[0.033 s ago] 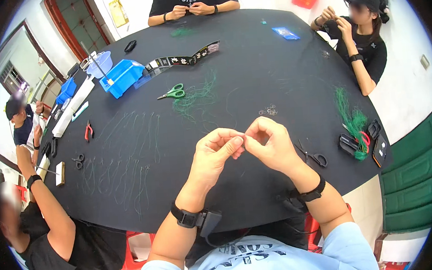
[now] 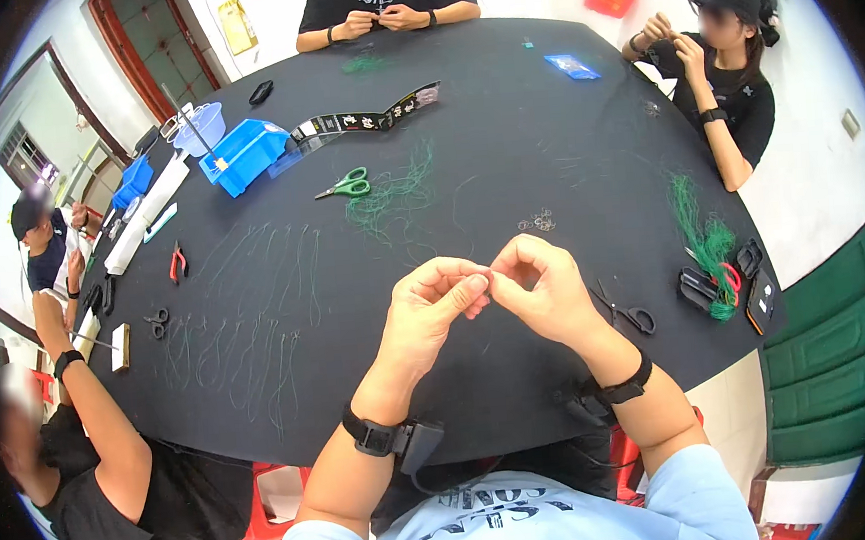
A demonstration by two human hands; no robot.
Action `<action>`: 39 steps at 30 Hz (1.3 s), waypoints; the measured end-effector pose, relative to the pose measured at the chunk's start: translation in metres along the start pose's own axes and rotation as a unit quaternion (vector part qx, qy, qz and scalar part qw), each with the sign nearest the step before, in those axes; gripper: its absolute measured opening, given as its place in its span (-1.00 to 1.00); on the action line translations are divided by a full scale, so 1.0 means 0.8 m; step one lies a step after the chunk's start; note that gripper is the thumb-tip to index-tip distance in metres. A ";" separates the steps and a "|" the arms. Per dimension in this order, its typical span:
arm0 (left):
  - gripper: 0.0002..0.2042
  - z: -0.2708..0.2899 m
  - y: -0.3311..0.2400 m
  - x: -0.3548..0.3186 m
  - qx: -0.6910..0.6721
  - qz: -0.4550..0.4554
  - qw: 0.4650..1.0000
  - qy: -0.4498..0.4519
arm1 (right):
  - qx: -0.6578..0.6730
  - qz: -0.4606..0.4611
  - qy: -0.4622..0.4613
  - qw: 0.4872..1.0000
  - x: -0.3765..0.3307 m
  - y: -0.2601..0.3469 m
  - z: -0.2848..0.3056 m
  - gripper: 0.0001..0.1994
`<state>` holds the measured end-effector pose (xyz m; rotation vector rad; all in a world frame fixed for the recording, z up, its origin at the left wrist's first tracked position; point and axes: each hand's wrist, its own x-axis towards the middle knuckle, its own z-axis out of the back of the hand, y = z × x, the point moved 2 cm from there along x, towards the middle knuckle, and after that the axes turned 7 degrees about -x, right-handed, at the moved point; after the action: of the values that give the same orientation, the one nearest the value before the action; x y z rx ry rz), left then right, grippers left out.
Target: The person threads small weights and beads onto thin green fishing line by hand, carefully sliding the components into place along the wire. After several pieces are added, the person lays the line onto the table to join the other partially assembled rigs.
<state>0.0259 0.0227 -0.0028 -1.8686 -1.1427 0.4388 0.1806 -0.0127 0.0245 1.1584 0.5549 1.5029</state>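
Observation:
Over the near middle of the black table, my left hand [image 2: 436,305] and my right hand [image 2: 542,287] meet at the fingertips. Each is closed in a pinch; whatever lies between the fingers is too small to make out. Just beyond my right hand lies a small pile of metal fish hooks or rings [image 2: 537,220], too tiny to tell which. Dark-handled scissors [image 2: 624,311] rest beside my right wrist. Farther off, loose green line [image 2: 393,203] lies tangled next to green-handled scissors [image 2: 351,182]. Several tied lengths of green line [image 2: 243,353] are spread out to the left.
A bundle of green line [image 2: 703,231] lies at the right edge by a black case [image 2: 698,289]. Red pliers [image 2: 178,262], small black scissors [image 2: 158,323] and a blue bin [image 2: 244,155] are on the left. Co-workers sit at the far side, right and left.

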 end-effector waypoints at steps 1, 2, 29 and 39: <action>-0.88 -0.001 0.000 0.000 0.007 -0.008 1.000 0.000 | 0.047 -0.006 0.023 0.999 -0.001 -0.004 0.000 -0.89; -0.88 -0.001 -0.001 0.000 0.014 -0.015 1.000 0.000 | 0.047 -0.007 0.023 0.999 -0.001 -0.008 0.002 -0.89; -0.80 0.000 -0.031 -0.011 0.005 0.068 0.997 0.045 | 0.172 -0.072 0.195 0.963 0.024 -0.001 0.007 -0.94; -0.88 0.043 -0.105 -0.098 0.424 -0.169 0.879 -0.140 | 0.103 -0.064 0.126 0.985 0.111 0.027 -0.050 -0.84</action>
<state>-0.0824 -0.0105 0.0363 -0.8383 -1.1665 0.8586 0.1424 0.0733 0.0584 1.0712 0.9586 1.5163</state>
